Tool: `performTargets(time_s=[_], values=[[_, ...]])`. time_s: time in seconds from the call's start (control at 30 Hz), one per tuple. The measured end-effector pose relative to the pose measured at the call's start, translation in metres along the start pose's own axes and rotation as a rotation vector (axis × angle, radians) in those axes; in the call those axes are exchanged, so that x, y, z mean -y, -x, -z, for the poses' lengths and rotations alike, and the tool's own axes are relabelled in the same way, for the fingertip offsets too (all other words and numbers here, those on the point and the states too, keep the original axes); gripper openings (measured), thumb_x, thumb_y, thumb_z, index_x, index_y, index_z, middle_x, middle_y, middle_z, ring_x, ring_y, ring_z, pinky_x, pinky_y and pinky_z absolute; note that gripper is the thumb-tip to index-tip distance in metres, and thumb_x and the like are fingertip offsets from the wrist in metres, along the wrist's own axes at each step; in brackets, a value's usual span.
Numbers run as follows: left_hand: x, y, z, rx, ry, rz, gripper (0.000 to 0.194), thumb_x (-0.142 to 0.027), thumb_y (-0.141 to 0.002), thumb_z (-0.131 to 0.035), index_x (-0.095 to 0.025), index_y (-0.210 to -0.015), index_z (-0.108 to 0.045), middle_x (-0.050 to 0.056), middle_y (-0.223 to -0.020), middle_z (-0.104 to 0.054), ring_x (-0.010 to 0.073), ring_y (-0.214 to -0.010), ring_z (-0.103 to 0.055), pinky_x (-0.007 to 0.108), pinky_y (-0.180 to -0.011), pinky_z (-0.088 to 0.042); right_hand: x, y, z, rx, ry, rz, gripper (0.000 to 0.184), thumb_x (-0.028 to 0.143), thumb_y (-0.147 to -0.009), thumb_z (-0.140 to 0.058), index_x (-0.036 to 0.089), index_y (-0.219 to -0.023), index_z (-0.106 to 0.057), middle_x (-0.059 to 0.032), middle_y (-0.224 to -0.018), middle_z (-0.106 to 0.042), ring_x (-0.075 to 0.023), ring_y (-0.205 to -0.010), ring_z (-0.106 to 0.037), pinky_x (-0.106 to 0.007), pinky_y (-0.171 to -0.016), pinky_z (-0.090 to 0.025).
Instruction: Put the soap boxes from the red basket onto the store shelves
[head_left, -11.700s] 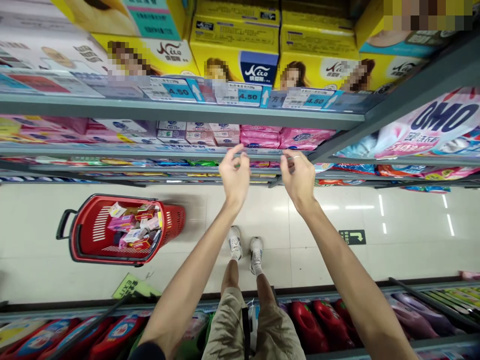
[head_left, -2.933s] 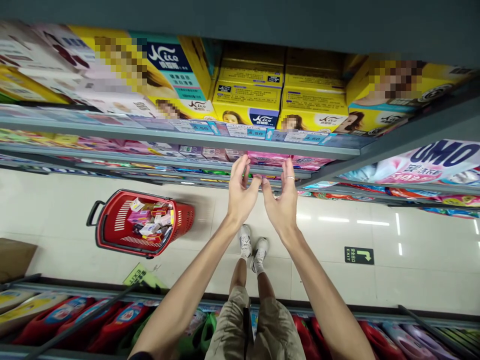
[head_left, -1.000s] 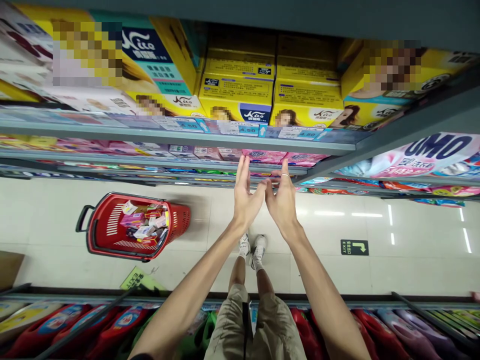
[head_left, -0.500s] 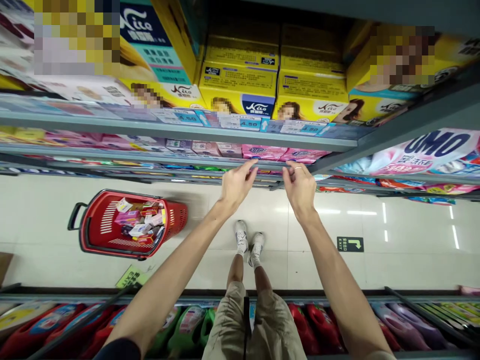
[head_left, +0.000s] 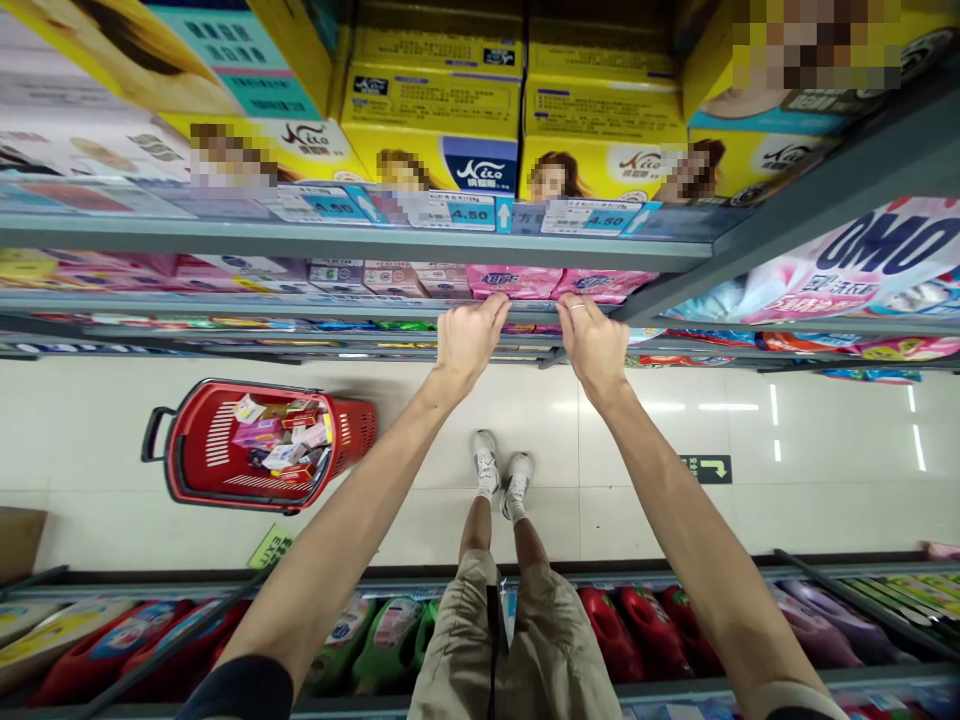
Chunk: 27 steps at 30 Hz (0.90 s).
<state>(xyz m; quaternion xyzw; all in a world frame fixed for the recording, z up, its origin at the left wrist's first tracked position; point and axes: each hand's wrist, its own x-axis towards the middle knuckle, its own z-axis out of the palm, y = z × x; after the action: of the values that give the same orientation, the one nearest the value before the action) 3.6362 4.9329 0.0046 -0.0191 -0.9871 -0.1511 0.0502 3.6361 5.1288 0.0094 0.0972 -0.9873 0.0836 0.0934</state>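
Two pink packets lie side by side on a lower shelf, a left pink packet (head_left: 514, 281) and a right pink packet (head_left: 607, 284). My left hand (head_left: 466, 340) is closed at the front lower edge of the left packet, its thumb and fingers pressed together. At the near corner of the right packet, my right hand (head_left: 592, 345), with a ring on one finger, is pinched in the same way. The backs of my hands partly hide the fingertips and the shelf lip below. Small pale boxes (head_left: 390, 279) stand left of the packets.
Yellow boxes (head_left: 431, 130) fill the shelf above, behind a price strip (head_left: 472, 212). An upright post (head_left: 780, 170) divides off OMO bags (head_left: 862, 250) on the right. A red basket (head_left: 196, 445) with small boxes stands on the floor at left. Bottles (head_left: 386, 635) line the shelf behind me.
Both hands have moved up to the front edges of the pink packets, and their fingers have closed. The view has shifted a little, so the yellow boxes sit higher and farther left.
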Motion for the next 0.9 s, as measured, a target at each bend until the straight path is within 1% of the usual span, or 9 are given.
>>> performTargets(time_s=[0.1,0.17,0.33,0.47,0.67,0.8,0.9], values=[[0.0006,-0.0006,0.0,0.013,-0.029,-0.003,0.038,-0.045,-0.108,-0.048,-0.026,-0.119,-0.079,0.011,-0.072,-0.077,0.0262,-0.071,-0.074,0.033,-0.066,-0.038,-0.0024,0.0011,-0.005,-0.039,-0.009,0.029,0.041,0.036,-0.115,-0.034,0.02,-0.128,-0.07,-0.0087,-0.114,-0.08,-0.0164,-0.085,-0.073,-0.03,-0.064,-0.034],[0.0017,-0.0005,-0.0003,0.022,-0.033,-0.005,0.039,-0.046,-0.108,-0.048,-0.025,-0.12,-0.078,0.011,-0.069,-0.077,0.0265,-0.071,-0.074,0.032,-0.067,-0.039,-0.0034,0.0019,-0.0075,-0.057,-0.017,0.035,0.041,0.036,-0.115,-0.035,0.019,-0.126,-0.07,-0.0088,-0.114,-0.081,-0.0165,-0.086,-0.073,-0.029,-0.065,-0.035],[0.0064,-0.0006,-0.0017,0.034,-0.02,-0.026,0.038,-0.049,-0.106,-0.052,-0.026,-0.123,-0.076,0.011,-0.077,-0.079,0.0287,-0.078,-0.076,0.033,-0.071,-0.042,-0.0027,0.0023,-0.0063,-0.032,-0.031,0.019,0.035,0.041,-0.112,-0.045,0.019,-0.122,-0.071,-0.0072,-0.109,-0.082,-0.0171,-0.084,-0.074,-0.03,-0.064,-0.034],[0.0091,-0.0023,-0.0025,0.036,-0.042,-0.047,0.041,-0.048,-0.108,-0.045,-0.026,-0.12,-0.078,0.012,-0.072,-0.077,0.0292,-0.078,-0.076,0.033,-0.071,-0.042,-0.0024,0.0004,-0.0039,-0.011,-0.02,0.027,0.038,0.039,-0.114,-0.04,0.018,-0.122,-0.07,-0.0092,-0.112,-0.082,-0.0171,-0.084,-0.074,-0.03,-0.064,-0.035],[0.0067,-0.0039,0.001,0.072,-0.086,-0.069,0.047,-0.048,-0.11,-0.04,-0.024,-0.125,-0.077,0.014,-0.072,-0.076,0.0287,-0.075,-0.075,0.035,-0.071,-0.043,-0.0064,-0.0022,-0.0079,-0.049,-0.001,0.068,0.043,0.04,-0.114,-0.036,0.017,-0.125,-0.071,-0.0097,-0.113,-0.082,-0.0176,-0.086,-0.075,-0.03,-0.066,-0.037],[0.0058,-0.002,-0.0001,0.061,-0.063,-0.066,0.044,-0.046,-0.109,-0.041,-0.023,-0.124,-0.076,0.015,-0.077,-0.078,0.0293,-0.079,-0.076,0.035,-0.073,-0.044,-0.0088,-0.0017,-0.0096,-0.053,-0.007,0.077,0.043,0.041,-0.114,-0.037,0.017,-0.124,-0.071,-0.0099,-0.114,-0.082,-0.0177,-0.088,-0.076,-0.029,-0.067,-0.038],[0.0058,-0.0012,-0.003,0.048,-0.05,-0.044,0.042,-0.046,-0.109,-0.044,-0.024,-0.127,-0.075,0.014,-0.077,-0.079,0.0293,-0.081,-0.077,0.034,-0.074,-0.045,-0.0092,-0.0016,-0.0113,-0.038,-0.02,0.055,0.04,0.041,-0.114,-0.039,0.017,-0.125,-0.069,-0.0108,-0.115,-0.082,-0.0178,-0.089,-0.076,-0.029,-0.068,-0.04]])
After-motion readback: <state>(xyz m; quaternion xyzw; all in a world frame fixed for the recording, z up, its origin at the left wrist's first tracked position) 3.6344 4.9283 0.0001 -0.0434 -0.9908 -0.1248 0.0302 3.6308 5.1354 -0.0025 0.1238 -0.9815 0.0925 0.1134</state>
